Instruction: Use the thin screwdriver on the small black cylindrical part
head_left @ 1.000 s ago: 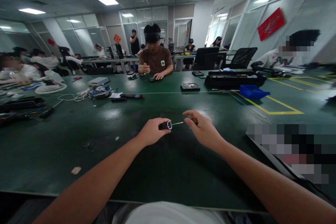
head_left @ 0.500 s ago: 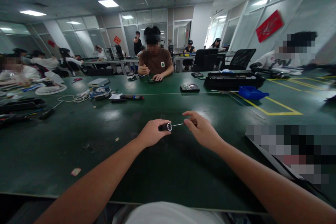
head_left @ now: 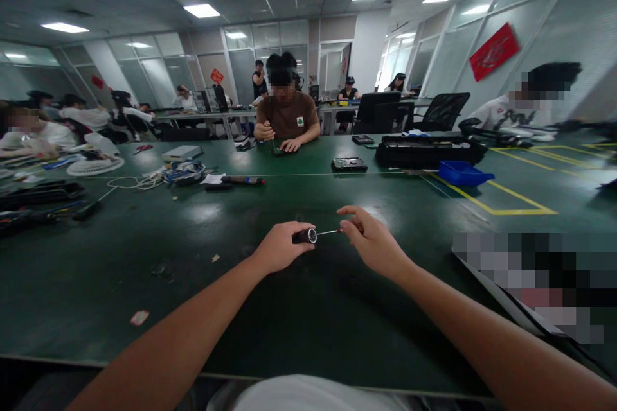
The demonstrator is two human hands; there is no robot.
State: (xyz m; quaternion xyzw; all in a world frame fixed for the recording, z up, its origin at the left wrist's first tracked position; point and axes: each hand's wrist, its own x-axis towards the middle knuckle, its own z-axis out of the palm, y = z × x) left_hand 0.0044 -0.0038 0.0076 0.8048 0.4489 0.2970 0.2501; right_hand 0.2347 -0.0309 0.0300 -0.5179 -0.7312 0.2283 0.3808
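A short black cylinder with a bright ring at its end [head_left: 312, 236] lies in my left hand [head_left: 281, 245], thumb and fingers closed around it. My right hand [head_left: 371, 237] grips a screwdriver [head_left: 328, 232] by its handle, which the fingers mostly hide. Its thin metal shaft points left, and the tip meets the ringed end of the cylinder; whether it sits inside or just against it I cannot tell. The index finger of that hand is stretched out above the handle. Both hands are over the green table [head_left: 308, 314].
Across the table a person in a brown shirt [head_left: 294, 115] works on a small part. A hard drive [head_left: 349, 164], a long black housing [head_left: 431, 150] and a blue tray [head_left: 463, 173] lie ahead right. Cables [head_left: 186, 171] and tools sit ahead left. Paper scraps [head_left: 139, 318] lie nearby.
The view has tipped slightly, so the whole scene sits a little lower. My hands keep their hold on the cylinder and screwdriver; slightly more of the screwdriver shows near my right fingers.
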